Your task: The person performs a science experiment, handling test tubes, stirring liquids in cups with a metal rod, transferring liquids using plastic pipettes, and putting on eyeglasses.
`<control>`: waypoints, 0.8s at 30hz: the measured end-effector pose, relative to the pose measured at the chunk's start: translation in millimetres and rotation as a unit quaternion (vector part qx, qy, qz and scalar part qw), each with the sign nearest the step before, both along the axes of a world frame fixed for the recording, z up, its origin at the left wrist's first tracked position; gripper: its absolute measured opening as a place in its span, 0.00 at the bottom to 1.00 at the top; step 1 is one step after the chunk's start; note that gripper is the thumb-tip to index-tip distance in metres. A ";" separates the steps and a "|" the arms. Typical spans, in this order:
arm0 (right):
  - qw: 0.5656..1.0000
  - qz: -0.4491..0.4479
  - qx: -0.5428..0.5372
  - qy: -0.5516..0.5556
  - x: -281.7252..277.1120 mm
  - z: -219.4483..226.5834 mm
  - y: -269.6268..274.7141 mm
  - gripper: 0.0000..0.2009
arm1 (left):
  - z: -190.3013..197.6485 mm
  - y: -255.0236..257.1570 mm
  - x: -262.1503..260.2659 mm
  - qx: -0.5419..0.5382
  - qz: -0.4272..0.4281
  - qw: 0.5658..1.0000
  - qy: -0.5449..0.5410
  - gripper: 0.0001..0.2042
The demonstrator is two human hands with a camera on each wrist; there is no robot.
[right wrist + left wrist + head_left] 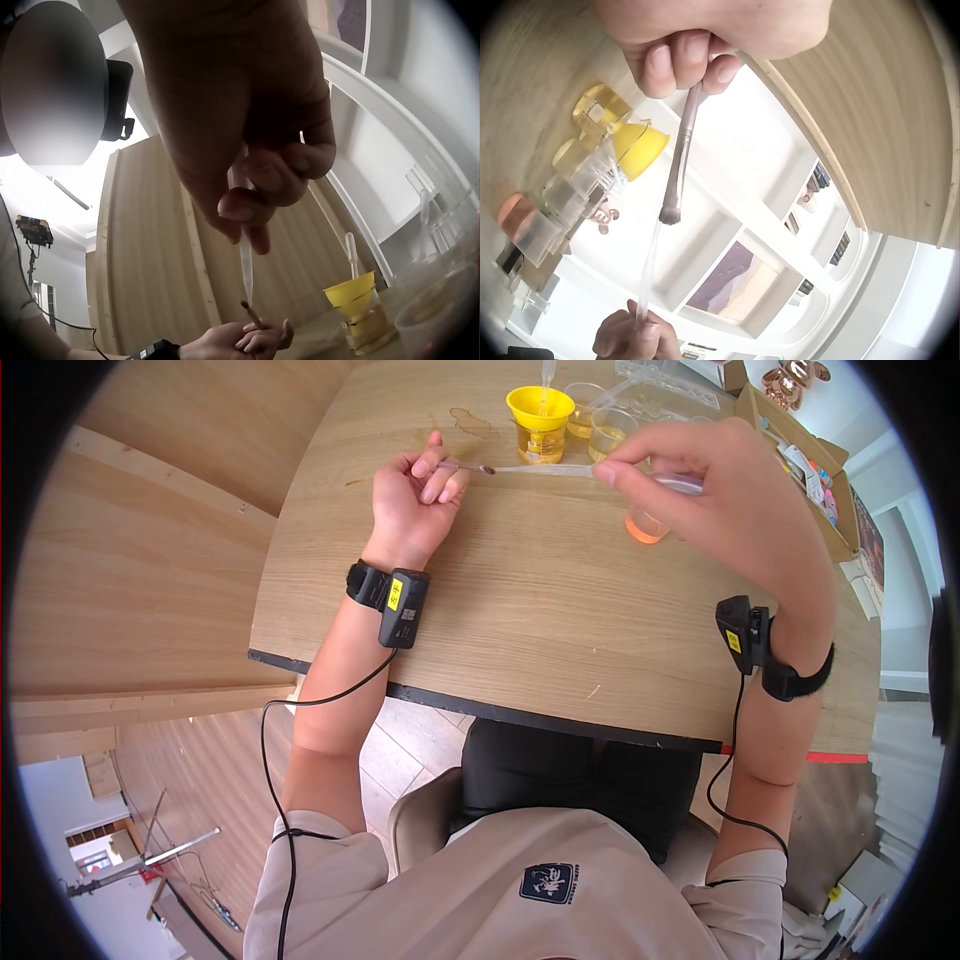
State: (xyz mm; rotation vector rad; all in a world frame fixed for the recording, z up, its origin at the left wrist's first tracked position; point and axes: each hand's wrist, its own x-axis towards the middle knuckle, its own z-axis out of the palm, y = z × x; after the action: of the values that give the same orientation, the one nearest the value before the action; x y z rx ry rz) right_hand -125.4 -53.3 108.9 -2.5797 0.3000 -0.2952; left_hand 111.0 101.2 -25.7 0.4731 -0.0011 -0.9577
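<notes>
A wood-grain table (560, 600) forms the work surface, with an open cardboard box (846, 532) of small items at its right side. The right hand (690, 465), raised over the table, is closed in a pinch on a dropper. The left hand (415, 490), palm up, has its fingers curled round the handle of a brush. Beyond the hands stands a beaker (541, 446) of yellow liquid, topped by a yellow funnel (540, 408) in which a second dropper (548, 374) stands. Beside it are two clear cups (612, 434) with pale yellow liquid; a third cup (645, 528), holding orange liquid, sits nearer, below the right hand. The held dropper (545, 469) is slender and translucent, its tip directed at the brush. The brush (681, 165), held above the table, has a mauve handle, a shiny metal collar and short dark bristles; whether the tip touches them cannot be told.
</notes>
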 end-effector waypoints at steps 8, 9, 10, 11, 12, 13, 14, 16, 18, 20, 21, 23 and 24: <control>0.999 0.004 -0.005 -0.035 -2.0 -5.6 -7.2 0.09 | 0.7 -0.3 -0.6 0.013 0.012 1.000 -0.004 0.13; 0.999 0.012 0.003 -0.036 -1.7 -4.7 -6.7 0.09 | 0.6 -0.4 -0.6 0.012 0.013 1.000 -0.004 0.13; 0.999 0.020 0.010 -0.038 -1.6 -3.9 -6.1 0.09 | 0.5 -0.7 -0.6 0.011 0.013 1.000 -0.003 0.13; 0.999 0.020 0.011 -0.038 -1.4 -3.2 -4.5 0.09 | 0.0 -0.7 -0.4 0.012 0.012 1.000 -0.003 0.13; 0.999 0.015 0.017 -0.029 -1.3 -2.5 -2.7 0.09 | -0.6 -1.0 -0.1 0.013 0.013 1.000 -0.003 0.13; 0.999 0.010 0.023 -0.020 -0.8 -2.0 -1.4 0.09 | -0.9 -1.1 0.3 0.014 0.014 1.000 -0.002 0.13; 0.999 0.010 0.023 -0.020 -0.2 -2.4 -1.2 0.09 | -0.8 -1.1 0.2 0.014 0.014 1.000 -0.002 0.13; 0.999 0.018 0.012 -0.023 1.5 -4.5 -1.2 0.10 | -0.7 -0.9 0.0 0.011 0.012 1.000 -0.005 0.13; 0.999 0.025 -0.014 -0.039 2.0 -7.6 -2.4 0.09 | 1.1 -1.3 -1.5 0.016 0.014 1.000 -0.006 0.13; 0.997 0.034 -0.040 -0.055 0.8 -7.7 -3.2 0.09 | 1.8 -1.4 -2.3 0.020 0.016 1.000 -0.007 0.13; 0.999 0.018 -0.019 -0.037 -0.2 -5.7 -2.9 0.09 | 1.8 -1.2 -2.2 0.020 0.016 1.000 -0.007 0.13; 1.000 0.003 0.003 -0.020 -0.7 -3.8 -3.1 0.09 | 1.5 -0.7 -1.7 0.019 0.016 1.000 -0.007 0.13; 1.000 0.002 0.006 -0.018 -0.9 -3.4 -3.3 0.09 | 1.3 -0.7 -1.3 0.020 0.015 1.000 -0.011 0.13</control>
State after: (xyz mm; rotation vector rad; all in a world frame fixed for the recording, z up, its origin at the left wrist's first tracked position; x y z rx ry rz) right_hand -126.3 -56.6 105.5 -2.5607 0.2828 -0.3366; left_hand 109.7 100.5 -24.4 0.5190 0.0047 -0.9248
